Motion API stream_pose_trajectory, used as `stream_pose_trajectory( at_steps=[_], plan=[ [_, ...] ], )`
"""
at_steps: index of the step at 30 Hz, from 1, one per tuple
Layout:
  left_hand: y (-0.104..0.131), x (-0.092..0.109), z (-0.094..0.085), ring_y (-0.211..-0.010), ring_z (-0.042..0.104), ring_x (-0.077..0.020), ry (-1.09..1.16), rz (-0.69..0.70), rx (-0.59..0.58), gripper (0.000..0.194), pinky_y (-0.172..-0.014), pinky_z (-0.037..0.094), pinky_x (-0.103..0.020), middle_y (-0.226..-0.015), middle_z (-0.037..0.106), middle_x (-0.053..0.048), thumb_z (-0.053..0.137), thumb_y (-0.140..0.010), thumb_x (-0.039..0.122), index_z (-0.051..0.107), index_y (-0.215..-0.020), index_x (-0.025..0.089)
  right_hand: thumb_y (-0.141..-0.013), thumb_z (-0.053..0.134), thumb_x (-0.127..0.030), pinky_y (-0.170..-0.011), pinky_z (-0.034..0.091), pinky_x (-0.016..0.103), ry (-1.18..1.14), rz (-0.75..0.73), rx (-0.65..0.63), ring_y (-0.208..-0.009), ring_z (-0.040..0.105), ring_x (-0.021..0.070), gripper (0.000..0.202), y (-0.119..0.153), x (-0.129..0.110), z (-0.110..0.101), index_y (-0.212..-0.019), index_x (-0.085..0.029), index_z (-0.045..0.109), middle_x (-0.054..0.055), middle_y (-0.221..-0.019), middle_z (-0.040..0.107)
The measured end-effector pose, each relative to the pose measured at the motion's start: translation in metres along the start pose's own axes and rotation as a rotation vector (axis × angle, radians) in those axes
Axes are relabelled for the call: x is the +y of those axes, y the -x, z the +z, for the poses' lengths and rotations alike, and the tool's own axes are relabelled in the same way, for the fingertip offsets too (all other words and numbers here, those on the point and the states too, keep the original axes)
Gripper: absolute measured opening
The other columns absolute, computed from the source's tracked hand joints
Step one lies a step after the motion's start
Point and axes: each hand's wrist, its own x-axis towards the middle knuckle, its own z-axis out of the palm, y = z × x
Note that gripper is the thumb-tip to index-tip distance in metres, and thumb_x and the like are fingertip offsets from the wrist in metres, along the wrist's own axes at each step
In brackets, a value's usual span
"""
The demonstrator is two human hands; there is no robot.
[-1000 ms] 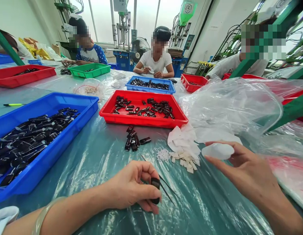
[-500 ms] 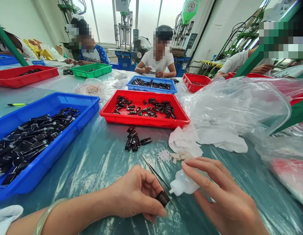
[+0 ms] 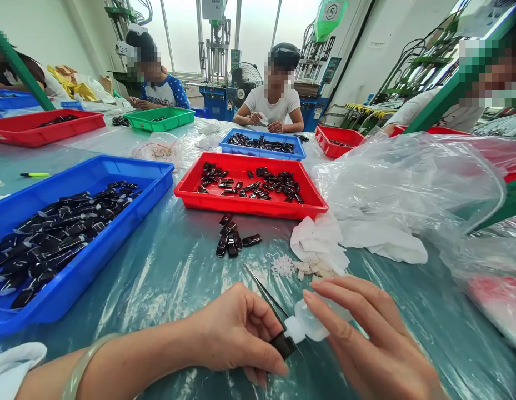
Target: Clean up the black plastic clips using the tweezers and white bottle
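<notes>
My left hand (image 3: 241,333), closed, holds a small black plastic piece (image 3: 283,345) between thumb and fingers. A pair of metal tweezers (image 3: 264,289) runs slantwise beside these fingers; whether the hand grips them too I cannot tell. In my right hand (image 3: 374,333) is a translucent white squeeze bottle (image 3: 314,322), tilted with its nozzle at the black piece. The bottle's far end is hidden by my fingers. Just beyond lie small white bits (image 3: 282,265) and beige bits (image 3: 311,269) beside a crumpled white cloth or tissue (image 3: 318,239).
A loose pile of black pieces (image 3: 231,240) lies before a red tray (image 3: 249,210) of similar pieces. At left stands a blue tray (image 3: 128,233) filled with black parts. Clear plastic sheeting (image 3: 407,178) is heaped at right. Several people sit around the table.
The bottle's nozzle has come left, from beside the black piece to right at it. My left hand stays almost in place, and the black piece now shows more.
</notes>
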Motion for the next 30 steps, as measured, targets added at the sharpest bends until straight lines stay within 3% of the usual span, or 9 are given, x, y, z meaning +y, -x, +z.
stream_pose_trajectory(
  at_steps=[10, 14, 30],
  plan=[
    [-0.0003, -0.0022, -0.0023, -0.040, 0.053, -0.0068, -0.036, 0.022, -0.021, 0.030, -0.042, 0.044, -0.016, -0.048, 0.059, 0.003, 0.080, -0.052, 0.029, 0.064, -0.068, 0.010, -0.080, 0.048, -0.003, -0.085, 0.050, 0.036, -0.060, 0.008, 0.016, -0.103, 0.056, 0.0203, 0.037, 0.0012, -0.0010, 0.0009, -0.110, -0.023, 0.057, 0.006, -0.100, 0.065],
    [-0.0010, -0.0022, -0.0035, -0.040, 0.053, -0.0069, -0.037, 0.011, -0.027, 0.033, -0.041, 0.044, -0.016, -0.048, 0.059, 0.003, 0.081, -0.050, 0.031, 0.064, -0.068, 0.009, -0.082, 0.046, -0.002, -0.082, 0.050, 0.034, -0.054, -0.023, 0.042, -0.102, 0.056, 0.0196, 0.031, 0.0016, -0.0020, 0.0009, -0.106, -0.017, 0.060, 0.009, -0.100, 0.064],
    [0.0016, -0.0015, -0.0032, -0.040, 0.054, -0.0058, -0.012, 0.028, -0.027, 0.029, -0.040, 0.046, -0.014, -0.049, 0.060, 0.003, 0.080, -0.053, 0.027, 0.066, -0.071, 0.009, -0.083, 0.046, -0.004, -0.080, 0.053, 0.032, -0.052, -0.063, -0.020, -0.103, 0.057, 0.0194, 0.029, -0.0020, 0.0023, -0.0036, -0.104, -0.018, 0.060, 0.009, -0.097, 0.066]
  ],
)
